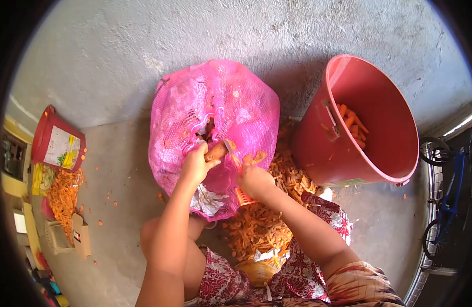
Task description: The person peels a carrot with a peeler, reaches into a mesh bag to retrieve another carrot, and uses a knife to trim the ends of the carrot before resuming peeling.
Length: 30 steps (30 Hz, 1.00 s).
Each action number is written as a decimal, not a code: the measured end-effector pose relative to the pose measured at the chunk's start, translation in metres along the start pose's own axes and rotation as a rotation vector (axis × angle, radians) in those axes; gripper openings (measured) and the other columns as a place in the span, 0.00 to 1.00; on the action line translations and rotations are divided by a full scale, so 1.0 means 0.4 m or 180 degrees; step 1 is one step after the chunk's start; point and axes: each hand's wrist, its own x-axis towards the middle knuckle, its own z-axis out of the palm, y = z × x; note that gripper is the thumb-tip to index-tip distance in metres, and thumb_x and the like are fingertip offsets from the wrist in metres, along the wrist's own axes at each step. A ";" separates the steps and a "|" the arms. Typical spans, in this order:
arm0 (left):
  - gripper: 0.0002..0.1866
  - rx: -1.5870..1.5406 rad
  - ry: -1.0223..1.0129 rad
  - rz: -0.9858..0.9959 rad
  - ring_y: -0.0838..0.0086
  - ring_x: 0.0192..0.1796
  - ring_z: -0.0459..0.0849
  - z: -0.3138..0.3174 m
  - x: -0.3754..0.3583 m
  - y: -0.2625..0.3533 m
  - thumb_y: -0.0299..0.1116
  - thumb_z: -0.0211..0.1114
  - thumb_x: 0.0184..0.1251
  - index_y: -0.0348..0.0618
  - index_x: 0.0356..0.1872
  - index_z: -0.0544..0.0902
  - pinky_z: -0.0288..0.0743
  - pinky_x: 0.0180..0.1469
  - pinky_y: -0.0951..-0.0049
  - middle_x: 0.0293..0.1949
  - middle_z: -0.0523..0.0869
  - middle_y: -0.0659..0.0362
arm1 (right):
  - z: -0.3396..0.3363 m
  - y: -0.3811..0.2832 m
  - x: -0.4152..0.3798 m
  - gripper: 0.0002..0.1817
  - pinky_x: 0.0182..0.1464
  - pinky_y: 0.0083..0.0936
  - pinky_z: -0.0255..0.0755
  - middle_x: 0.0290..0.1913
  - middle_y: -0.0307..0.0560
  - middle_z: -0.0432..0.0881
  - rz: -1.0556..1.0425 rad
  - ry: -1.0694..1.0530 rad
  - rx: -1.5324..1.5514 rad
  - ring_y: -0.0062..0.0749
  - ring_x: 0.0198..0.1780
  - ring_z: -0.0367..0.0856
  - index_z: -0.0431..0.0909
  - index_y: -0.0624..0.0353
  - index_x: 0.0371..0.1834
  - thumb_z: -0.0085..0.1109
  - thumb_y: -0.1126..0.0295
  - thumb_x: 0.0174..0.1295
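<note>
My left hand is closed around a brown-skinned carrot, held over the front of a pink mesh sack. In my right hand is a small knife with an orange handle. Its blade lies against the carrot's near end. Thin bits of peel hang beside the blade, close to my right fingers. The sack's mouth gapes behind my left hand, with dark carrots partly visible inside. Below my right hand, an orange slotted plastic piece shows beside the sack.
A heap of carrot peelings covers the floor before me. To the right stands a large red bin with peeled carrots inside. At left are a red bucket and more orange scraps. A blue bicycle is far right.
</note>
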 end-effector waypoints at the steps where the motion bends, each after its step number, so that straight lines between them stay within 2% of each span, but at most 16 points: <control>1: 0.20 0.0035 0.0010 0.0011 0.56 0.26 0.75 0.001 -0.002 -0.001 0.34 0.71 0.41 0.36 0.26 0.66 0.66 0.29 0.64 0.21 0.74 0.47 | -0.005 -0.001 0.000 0.31 0.40 0.42 0.70 0.32 0.65 0.77 0.0005 -0.0029 -0.0032 0.54 0.36 0.77 0.48 0.72 0.59 0.38 0.61 0.57; 9: 0.19 0.0060 0.0014 0.0102 0.54 0.37 0.78 0.013 -0.010 -0.008 0.33 0.68 0.45 0.36 0.37 0.72 0.70 0.37 0.64 0.31 0.79 0.46 | -0.056 -0.013 -0.017 0.30 0.42 0.42 0.69 0.33 0.66 0.76 0.0043 -0.0175 0.0090 0.54 0.39 0.76 0.57 0.67 0.54 0.33 0.50 0.60; 12: 0.20 0.0099 -0.0031 0.0184 0.55 0.38 0.78 0.012 -0.009 -0.011 0.33 0.67 0.45 0.36 0.40 0.73 0.70 0.38 0.65 0.33 0.79 0.46 | -0.042 0.003 -0.008 0.24 0.42 0.38 0.70 0.33 0.64 0.77 -0.0074 -0.0043 0.0308 0.52 0.38 0.77 0.69 0.67 0.41 0.37 0.53 0.60; 15: 0.21 0.0112 -0.0072 0.0165 0.55 0.40 0.78 0.010 -0.009 -0.010 0.32 0.67 0.45 0.35 0.41 0.73 0.70 0.40 0.66 0.34 0.79 0.46 | -0.051 0.021 -0.001 0.23 0.41 0.39 0.69 0.31 0.64 0.76 -0.0510 -0.0011 0.0594 0.53 0.37 0.76 0.69 0.67 0.40 0.45 0.55 0.56; 18: 0.22 0.0117 -0.0022 0.0191 0.55 0.40 0.78 0.012 -0.014 -0.012 0.32 0.67 0.45 0.35 0.42 0.73 0.70 0.41 0.66 0.35 0.79 0.46 | -0.073 0.028 -0.006 0.22 0.40 0.39 0.69 0.30 0.63 0.77 -0.0494 -0.0084 0.0625 0.53 0.36 0.76 0.68 0.67 0.38 0.51 0.57 0.51; 21: 0.22 0.0204 -0.0014 0.0194 0.55 0.41 0.78 0.016 -0.017 -0.013 0.32 0.67 0.45 0.35 0.43 0.73 0.70 0.42 0.65 0.36 0.78 0.46 | -0.042 0.045 0.009 0.20 0.39 0.39 0.70 0.28 0.62 0.77 -0.0529 0.0123 0.0742 0.52 0.35 0.77 0.68 0.67 0.36 0.52 0.59 0.50; 27: 0.23 0.0537 0.0086 0.0142 0.53 0.42 0.76 0.021 -0.031 0.002 0.34 0.66 0.47 0.36 0.45 0.72 0.70 0.43 0.63 0.40 0.77 0.46 | -0.046 0.006 -0.002 0.15 0.38 0.39 0.71 0.30 0.61 0.78 -0.0050 0.0284 0.0141 0.50 0.35 0.78 0.67 0.67 0.36 0.44 0.65 0.53; 30: 0.23 0.0617 0.0070 0.0090 0.53 0.42 0.75 0.019 -0.039 0.014 0.35 0.65 0.48 0.36 0.46 0.72 0.70 0.42 0.62 0.41 0.76 0.46 | -0.028 0.005 -0.001 0.18 0.34 0.41 0.71 0.25 0.61 0.77 -0.0269 0.0254 -0.0111 0.53 0.30 0.77 0.65 0.68 0.42 0.43 0.63 0.56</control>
